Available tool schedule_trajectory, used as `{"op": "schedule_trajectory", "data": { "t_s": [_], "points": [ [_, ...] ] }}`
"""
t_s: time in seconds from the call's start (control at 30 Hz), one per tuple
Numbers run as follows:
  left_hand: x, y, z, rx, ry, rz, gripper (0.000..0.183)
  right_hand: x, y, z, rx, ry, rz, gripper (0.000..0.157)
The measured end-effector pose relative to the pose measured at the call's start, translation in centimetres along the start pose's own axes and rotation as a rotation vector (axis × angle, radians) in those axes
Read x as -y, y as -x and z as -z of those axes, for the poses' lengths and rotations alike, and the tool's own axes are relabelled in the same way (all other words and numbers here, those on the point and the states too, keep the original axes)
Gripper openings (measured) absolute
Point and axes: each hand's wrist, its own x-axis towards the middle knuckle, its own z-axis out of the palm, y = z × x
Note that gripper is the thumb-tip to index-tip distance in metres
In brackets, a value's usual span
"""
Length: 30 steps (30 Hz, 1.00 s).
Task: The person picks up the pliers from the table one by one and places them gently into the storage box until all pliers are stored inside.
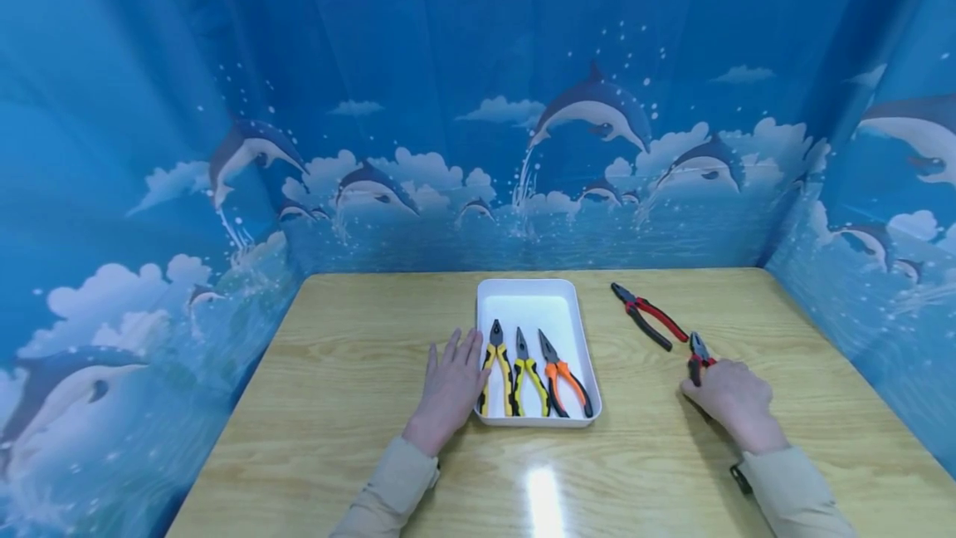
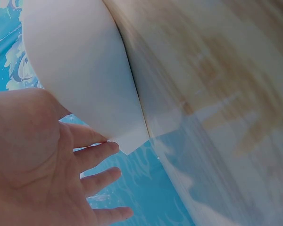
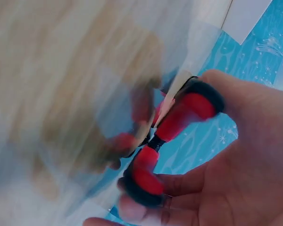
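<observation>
A white tray stands on the table, holding three pliers side by side with their noses pointing away: yellow-and-black pliers, smaller yellow-green needle-nose pliers and orange-and-black needle-nose pliers. My left hand rests against the tray's left side; the left wrist view shows its fingers spread, some touching the wall. Over to the right, my right hand grips red-and-black pliers by the handles, both of which appear in the right wrist view. The pliers' jaws point away from me.
Another pair of red-and-black pliers lies on the wooden table between the tray and my right hand, its handles near the gripped pliers' nose. A blue dolphin-printed curtain encloses the table's back and sides.
</observation>
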Motion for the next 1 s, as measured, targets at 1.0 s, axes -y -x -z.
{"op": "schedule_trajectory", "data": {
  "t_s": [1.0],
  "points": [
    [-0.2,0.2,0.2,-0.001,0.011,-0.005,0.061,2.8,1.8,-0.6,-0.77,0.054,0.352,0.052]
  ]
}}
